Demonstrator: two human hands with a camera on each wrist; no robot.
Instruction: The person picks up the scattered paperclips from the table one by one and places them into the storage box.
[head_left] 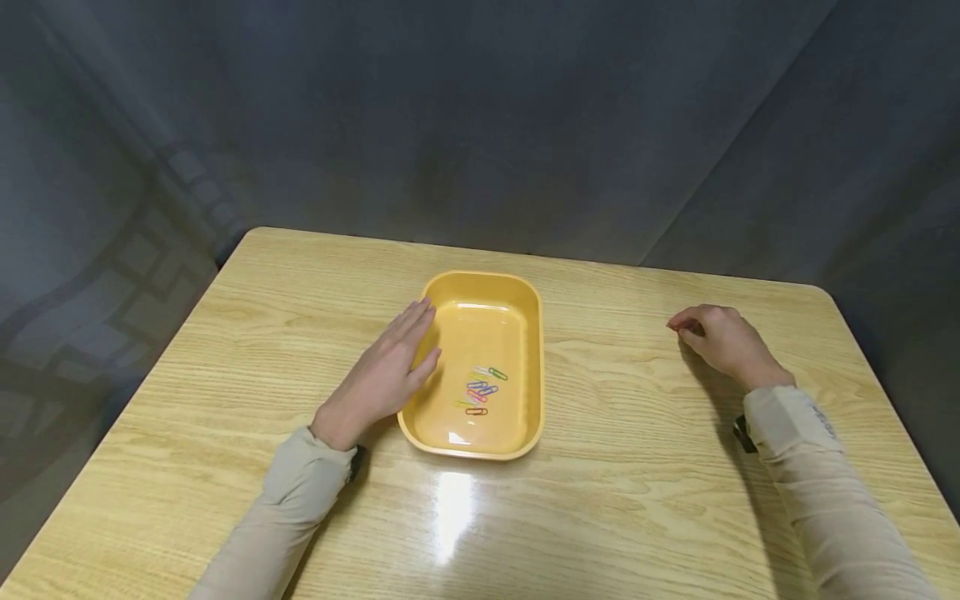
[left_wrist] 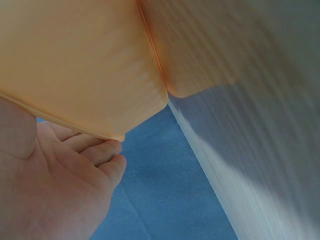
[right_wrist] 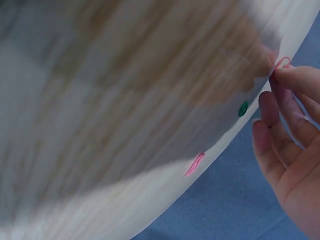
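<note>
My left hand (head_left: 381, 373) rests on the left rim of a yellow plastic tray (head_left: 532, 375), fingers straight along the edge and thumb reaching over the inside. In the left wrist view, the fingertips lie against the tray's rim. To the right of the tray, my right hand (head_left: 726, 340) pinches a red paper clip (right_wrist: 284, 61) between thumb and forefinger, close over the table. The right wrist view also shows a green paper clip (right_wrist: 243, 109) and a pink paper clip (right_wrist: 195, 164) lying on the table near that hand; in the head view the hand hides them.
Several coloured paper clips (head_left: 480, 388) lie in the lower middle of the tray floor. The light wooden table (head_left: 615, 467) has rounded far corners. Dark grey curtains (head_left: 465, 125) hang behind it and on both sides.
</note>
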